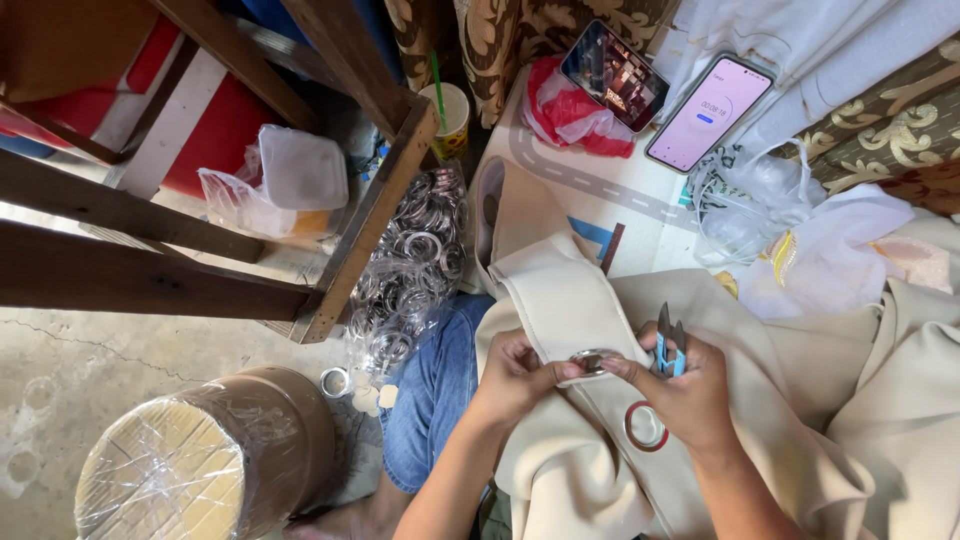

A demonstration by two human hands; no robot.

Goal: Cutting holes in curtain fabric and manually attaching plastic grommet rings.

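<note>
While it lies draped over the person's lap, the soft beige curtain fabric [570,300] looks limp and slippery — best held at its stiffened band, where the left hand [515,375] and right hand [680,385] pinch a small silver metal eyelet ring [592,360] between fingers [560,372]; the right also grips blue-handled thread snips [668,345] — a clear bag of silver rings [415,270] sits just beside.

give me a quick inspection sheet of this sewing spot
surface: beige curtain fabric spread over the lap and a printed mat
job's things: metal eyelet ring pinched on the fabric; second ring set below it; blue thread snips
clutter: bag of rings, two phones, cup with straw, plastic bags
grippers: left hand and right hand both pinch the ring; right also holds the snips
cables: nothing seen
surroundings: wooden frame, wrapped roll, concrete floor
</note>
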